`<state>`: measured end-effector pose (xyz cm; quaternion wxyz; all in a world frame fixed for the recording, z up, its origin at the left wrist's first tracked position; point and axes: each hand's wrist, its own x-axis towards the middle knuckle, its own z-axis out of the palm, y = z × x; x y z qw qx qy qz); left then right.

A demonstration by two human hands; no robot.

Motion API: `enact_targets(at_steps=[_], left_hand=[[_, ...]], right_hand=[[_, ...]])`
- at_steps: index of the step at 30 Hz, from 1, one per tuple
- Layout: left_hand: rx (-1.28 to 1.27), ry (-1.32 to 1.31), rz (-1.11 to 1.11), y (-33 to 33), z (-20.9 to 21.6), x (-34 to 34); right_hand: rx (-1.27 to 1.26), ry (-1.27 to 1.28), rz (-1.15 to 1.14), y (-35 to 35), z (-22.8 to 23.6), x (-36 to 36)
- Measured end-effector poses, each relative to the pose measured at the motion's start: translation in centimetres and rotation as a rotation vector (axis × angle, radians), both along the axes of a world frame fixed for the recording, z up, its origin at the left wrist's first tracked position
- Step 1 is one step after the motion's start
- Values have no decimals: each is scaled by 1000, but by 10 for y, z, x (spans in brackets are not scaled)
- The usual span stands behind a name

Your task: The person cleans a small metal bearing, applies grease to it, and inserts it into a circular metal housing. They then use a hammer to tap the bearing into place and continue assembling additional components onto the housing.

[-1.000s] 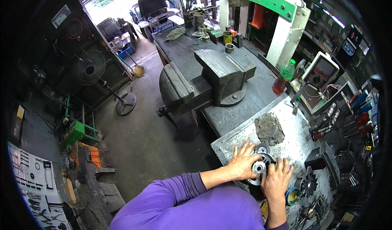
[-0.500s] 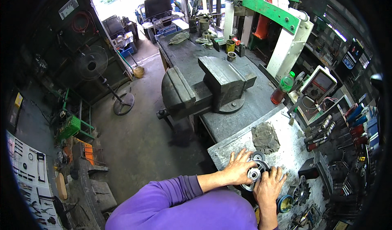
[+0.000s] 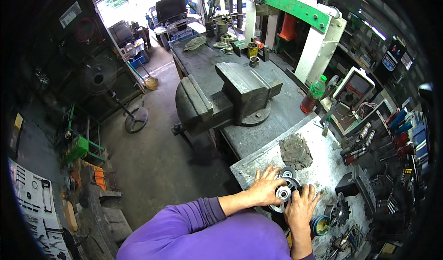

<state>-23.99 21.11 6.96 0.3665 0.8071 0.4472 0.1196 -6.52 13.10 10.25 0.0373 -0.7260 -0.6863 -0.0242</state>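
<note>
My left hand (image 3: 266, 187) grips the left side of a round metal housing (image 3: 284, 194), its thumb on the part and its fingers reaching toward the far side. My right hand (image 3: 301, 208) holds the housing's right side, fingers bent over the edge. A bright ring-shaped hub faces up at the middle of the housing. Just beyond it, a round bearing-like piece (image 3: 288, 173) shows; whether it is attached I cannot tell. The near part of the housing is partly hidden by my hands. A crumpled grey rag (image 3: 296, 151) lies on the pale metal worktop (image 3: 258, 162) beyond.
A finned metal wheel (image 3: 341, 211) and an open tin of yellowish grease (image 3: 320, 225) sit right of my right hand. A large bench vise (image 3: 244, 93) stands ahead on the dark bench. A bottle of red liquid (image 3: 314, 94) and racked tools (image 3: 402, 149) are at right.
The whole view has shifted slightly, with the scene moving left and a little up. Both hands stay on the housing, with little visible change in their grip.
</note>
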Motion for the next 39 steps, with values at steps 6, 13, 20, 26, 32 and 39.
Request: enact_targets(at_steps=[6, 13, 20, 26, 32, 39], left_hand=[[4, 20, 5, 0, -2, 2], [23, 20, -11, 0, -2, 1], [27, 9, 2, 0, -2, 1], [41, 6, -9, 0, -4, 1], [51, -8, -2, -1, -4, 1], [39, -15, 10, 0, -4, 1]], right_hand=[[-4, 81, -8, 0, -1, 0], [94, 79, -34, -2, 0, -3], [162, 82, 57, -1, 7, -4], [-20, 23, 141, 10, 4, -7], [14, -39, 68, 13, 3, -9], [-18, -61, 58, 18, -1, -10]])
